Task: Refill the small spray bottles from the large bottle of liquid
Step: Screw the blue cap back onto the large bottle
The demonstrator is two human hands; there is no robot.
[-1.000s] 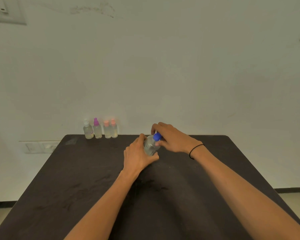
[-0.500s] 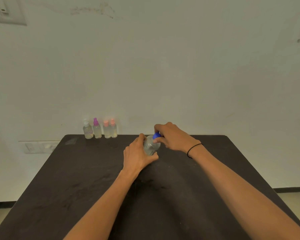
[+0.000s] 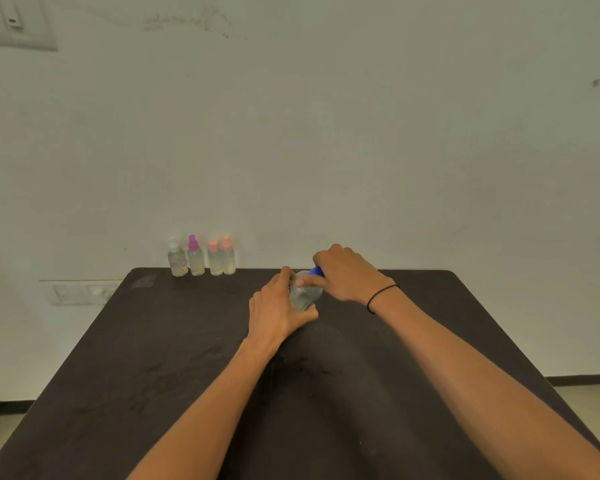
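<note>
The step in hand looks like opening the large bottle — nothing has been poured yet, as far as the view shows. The bottle stands on the dark table, a little in from the far edge and near its middle. The left hand wraps round the clear body, thumb on the near side and fingers curled behind, steadying it against the tabletop. The right hand comes over the top from the right, its fingers bent round the blue cap, with the thumb tip pressed on the bottle's shoulder just below; a black band circles that wrist. Only a sliver of the cap shows past the fingers, so whether it is loose or tight cannot be told. The four small spray bottles stand in a tight row at the far edge toward the far left corner, against the wall, well apart from the hands; one has a pale top, one a purple top and two have pink tops, all fitted on. By my reading, the next move calls for a firm twist of the cap while the left hand resists the turn — then setting the cap down and fetching a small bottle, whose own spray head must come off before pouring.
</note>
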